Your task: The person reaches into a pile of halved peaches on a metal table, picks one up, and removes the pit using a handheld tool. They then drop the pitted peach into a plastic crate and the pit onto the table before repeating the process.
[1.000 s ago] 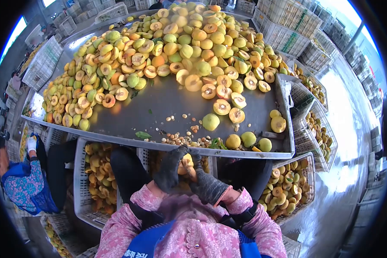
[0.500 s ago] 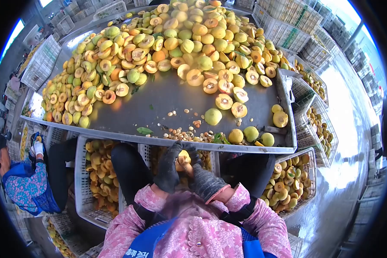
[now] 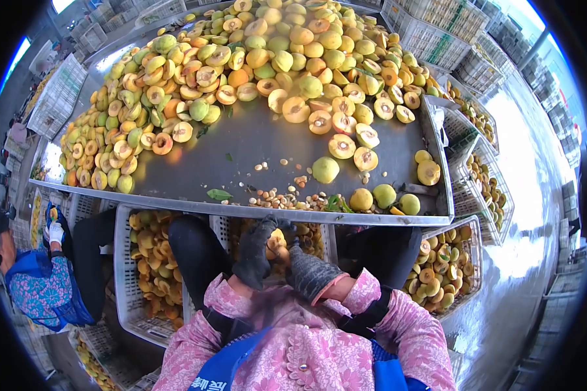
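Note:
In dark gloves, my left hand [image 3: 254, 253] and my right hand [image 3: 306, 266] meet just below the front edge of the metal table [image 3: 209, 156]. My left hand is closed on a yellow fruit piece [image 3: 277, 241]. The right one is closed beside it around a brownish, handle-like item, partly hidden by the fingers. Under both hands is a crate with cut fruit [image 3: 314, 240]. On the table, a large heap of halved and whole fruit [image 3: 254, 58] lies toward the back, and pits [image 3: 280, 199] are scattered along the front edge.
Crates of cut fruit stand at my left knee [image 3: 155, 280] and right knee [image 3: 443, 270], with others [image 3: 489, 189] along the table's right side. A co-worker [image 3: 45, 280] in a blue apron sits at the far left. Stacked crates [image 3: 437, 39] rise behind; the floor [image 3: 509, 267] looks wet.
The view has shifted slightly, and the table's front edge appears higher. Both hands stay together around the fruit piece, with small shifts in their hold. The co-worker's gloved hand has moved.

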Demonstrator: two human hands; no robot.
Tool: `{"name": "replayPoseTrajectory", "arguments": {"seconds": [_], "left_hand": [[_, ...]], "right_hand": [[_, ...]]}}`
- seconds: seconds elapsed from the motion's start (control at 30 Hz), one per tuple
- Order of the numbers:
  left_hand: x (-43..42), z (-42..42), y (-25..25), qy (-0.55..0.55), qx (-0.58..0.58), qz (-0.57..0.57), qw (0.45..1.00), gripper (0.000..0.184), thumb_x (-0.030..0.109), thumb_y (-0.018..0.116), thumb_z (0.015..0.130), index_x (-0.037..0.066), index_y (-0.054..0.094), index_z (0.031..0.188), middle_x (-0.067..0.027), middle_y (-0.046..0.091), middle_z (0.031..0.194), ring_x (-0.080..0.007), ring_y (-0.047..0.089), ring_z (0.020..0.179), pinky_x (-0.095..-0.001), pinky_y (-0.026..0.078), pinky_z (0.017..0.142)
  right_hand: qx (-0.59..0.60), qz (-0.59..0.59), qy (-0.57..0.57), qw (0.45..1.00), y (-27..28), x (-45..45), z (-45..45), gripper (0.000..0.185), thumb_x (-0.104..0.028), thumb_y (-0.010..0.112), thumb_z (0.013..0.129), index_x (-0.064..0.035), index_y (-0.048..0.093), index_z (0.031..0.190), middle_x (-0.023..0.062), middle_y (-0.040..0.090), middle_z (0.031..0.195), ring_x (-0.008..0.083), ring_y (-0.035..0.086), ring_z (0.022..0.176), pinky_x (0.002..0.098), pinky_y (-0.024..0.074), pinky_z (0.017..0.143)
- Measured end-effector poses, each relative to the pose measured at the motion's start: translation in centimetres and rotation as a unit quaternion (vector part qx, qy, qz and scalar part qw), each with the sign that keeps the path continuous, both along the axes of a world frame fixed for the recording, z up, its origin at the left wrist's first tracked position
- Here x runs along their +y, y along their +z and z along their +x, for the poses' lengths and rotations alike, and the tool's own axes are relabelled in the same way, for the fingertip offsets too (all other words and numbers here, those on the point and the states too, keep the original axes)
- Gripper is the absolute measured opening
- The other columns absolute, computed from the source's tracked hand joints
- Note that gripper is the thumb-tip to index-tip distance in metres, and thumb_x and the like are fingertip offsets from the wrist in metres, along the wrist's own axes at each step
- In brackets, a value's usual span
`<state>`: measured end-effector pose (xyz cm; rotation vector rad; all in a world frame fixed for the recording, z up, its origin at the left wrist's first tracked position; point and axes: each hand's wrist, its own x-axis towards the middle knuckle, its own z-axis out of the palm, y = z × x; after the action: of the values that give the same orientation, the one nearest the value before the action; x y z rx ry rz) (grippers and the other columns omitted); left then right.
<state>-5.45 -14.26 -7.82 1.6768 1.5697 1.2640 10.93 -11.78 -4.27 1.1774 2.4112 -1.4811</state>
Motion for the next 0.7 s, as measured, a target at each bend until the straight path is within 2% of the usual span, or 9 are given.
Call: {"name": "replayPoseTrajectory", "arguments": {"seconds": [0.17, 0.23, 0.27, 0.37, 0.47, 0.57, 0.67, 0.7], "left_hand": [[-0.3, 0.5, 0.3, 0.038, 0.011, 0.027, 0.999, 0.043, 0.019, 0.065, 0.074, -0.002, 0.055, 0.110, -0.0179, 0.062, 0.103, -0.0319, 0.060, 0.095, -0.0385, 0.046, 0.086], [-0.3, 0.5, 0.6, 0.036, 0.027, 0.033, 0.998, 0.043, 0.020, 0.066, 0.074, -0.002, 0.055, 0.109, -0.0180, 0.062, 0.101, -0.0320, 0.060, 0.095, -0.0384, 0.047, 0.085], [-0.2, 0.5, 0.8, 0.034, 0.034, 0.036, 0.998, 0.043, 0.021, 0.066, 0.074, -0.003, 0.055, 0.109, -0.0181, 0.062, 0.101, -0.0320, 0.060, 0.094, -0.0384, 0.047, 0.084], [-0.1, 0.4, 0.8, 0.017, 0.008, 0.006, 1.000, 0.042, 0.021, 0.066, 0.075, -0.003, 0.055, 0.108, -0.0184, 0.062, 0.098, -0.0325, 0.060, 0.093, -0.0382, 0.047, 0.083], [-0.4, 0.5, 0.0, 0.043, 0.004, -0.024, 0.999, 0.039, 0.019, 0.062, 0.077, -0.003, 0.055, 0.108, -0.0188, 0.062, 0.097, -0.0330, 0.060, 0.093, -0.0387, 0.047, 0.083], [-0.6, 0.5, 0.1, 0.039, 0.004, -0.019, 0.999, 0.034, 0.015, 0.055, 0.081, -0.003, 0.054, 0.109, -0.0190, 0.062, 0.096, -0.0338, 0.060, 0.092, -0.0397, 0.047, 0.082], [-0.6, 0.4, -1.6, 0.078, 0.053, 0.002, 0.996, 0.032, 0.014, 0.051, 0.084, -0.003, 0.054, 0.110, -0.0194, 0.062, 0.096, -0.0342, 0.060, 0.091, -0.0405, 0.047, 0.082], [-0.6, 0.3, -1.6, 0.063, 0.044, -0.005, 0.997, 0.032, 0.014, 0.051, 0.084, -0.003, 0.053, 0.111, -0.0198, 0.061, 0.097, -0.0343, 0.060, 0.093, -0.0405, 0.046, 0.083]], "right_hand": [[0.092, 0.038, 0.032, 0.994, -1.2, 0.0, -0.5, 0.047, -0.012, 0.056, 0.079, -0.0059, 0.042, 0.123, 0.0241, 0.055, 0.089, 0.0386, 0.058, 0.080, 0.0424, 0.0461, 0.068], [0.094, 0.027, 0.021, 0.995, -1.0, -0.1, -0.4, 0.049, -0.011, 0.056, 0.079, -0.0065, 0.040, 0.126, 0.0233, 0.055, 0.087, 0.0381, 0.057, 0.080, 0.0419, 0.0458, 0.068], [0.094, 0.022, 0.015, 0.995, -0.9, -0.2, -0.3, 0.050, -0.011, 0.056, 0.079, -0.0067, 0.040, 0.127, 0.0230, 0.054, 0.086, 0.0378, 0.057, 0.079, 0.0416, 0.0457, 0.068], [-0.017, -0.027, 0.006, 0.999, -2.5, 0.0, -0.1, 0.050, -0.011, 0.058, 0.079, -0.0044, 0.040, 0.126, 0.0220, 0.055, 0.085, 0.0364, 0.057, 0.079, 0.0402, 0.0455, 0.068], [0.006, -0.014, 0.010, 1.000, -3.0, 0.0, -0.3, 0.052, -0.014, 0.060, 0.080, -0.0033, 0.039, 0.127, 0.0211, 0.057, 0.086, 0.0350, 0.058, 0.081, 0.0394, 0.0456, 0.069], [0.042, 0.042, 0.012, 0.998, -3.9, -0.8, -1.7, 0.048, -0.020, 0.063, 0.080, -0.0032, 0.045, 0.121, 0.0205, 0.059, 0.088, 0.0349, 0.058, 0.082, 0.0392, 0.0459, 0.069], [0.070, -0.072, -0.043, 0.994, -2.8, -1.0, -1.7, 0.044, -0.026, 0.066, 0.079, -0.0019, 0.050, 0.112, 0.0185, 0.059, 0.087, 0.0335, 0.058, 0.080, 0.0390, 0.0455, 0.068], [0.064, -0.067, -0.040, 0.995, -2.7, -0.9, -1.7, 0.042, -0.027, 0.067, 0.078, -0.0014, 0.051, 0.108, 0.0184, 0.059, 0.086, 0.0333, 0.058, 0.079, 0.0390, 0.0453, 0.069]]}}
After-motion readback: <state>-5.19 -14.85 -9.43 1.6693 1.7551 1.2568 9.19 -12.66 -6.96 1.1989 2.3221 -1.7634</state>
